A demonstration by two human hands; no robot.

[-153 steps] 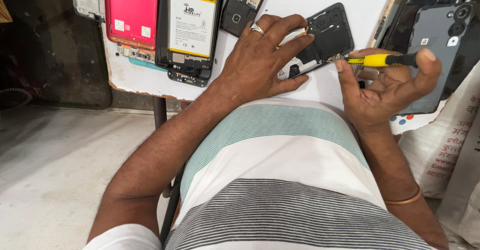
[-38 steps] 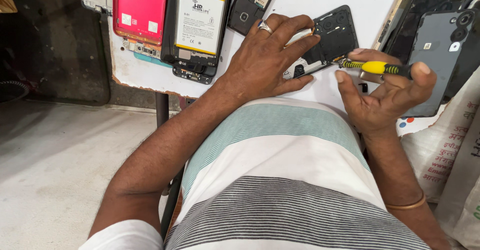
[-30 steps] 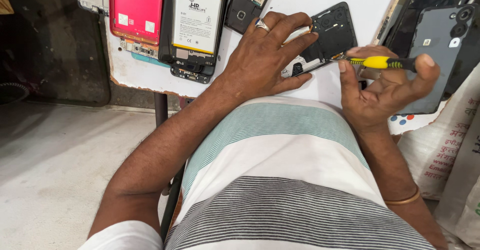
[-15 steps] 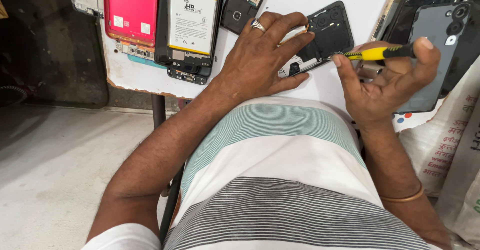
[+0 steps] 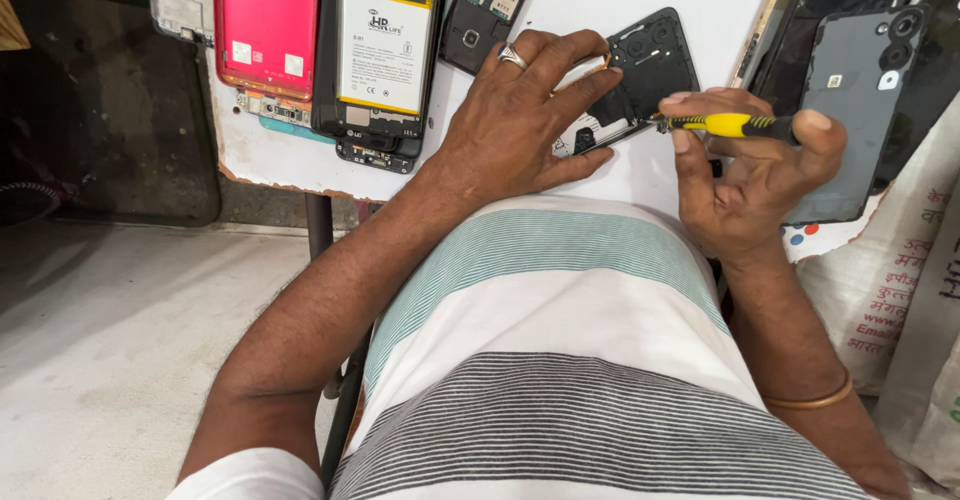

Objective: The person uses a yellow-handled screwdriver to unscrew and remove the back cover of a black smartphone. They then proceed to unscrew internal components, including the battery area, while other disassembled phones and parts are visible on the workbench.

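Observation:
My left hand (image 5: 525,120), with a ring on one finger, presses flat on an opened black phone (image 5: 645,70) lying on the white tabletop (image 5: 700,5). My right hand (image 5: 755,175) pinches a small yellow-and-black screwdriver (image 5: 730,125) held sideways. Its tip points left and touches the phone's lower right edge. Much of the phone is hidden under my left fingers.
Along the table's far edge lie a red phone back (image 5: 268,25), an open phone with a white battery (image 5: 380,55), a small black frame (image 5: 485,10) and a dark grey phone back (image 5: 855,100). A printed sack (image 5: 890,290) stands at the right. Concrete floor (image 5: 130,340) spreads to the left.
The screwdriver has stayed at the phone's edge while my right fingers shifted their hold on it. My left hand has kept its place on the phone.

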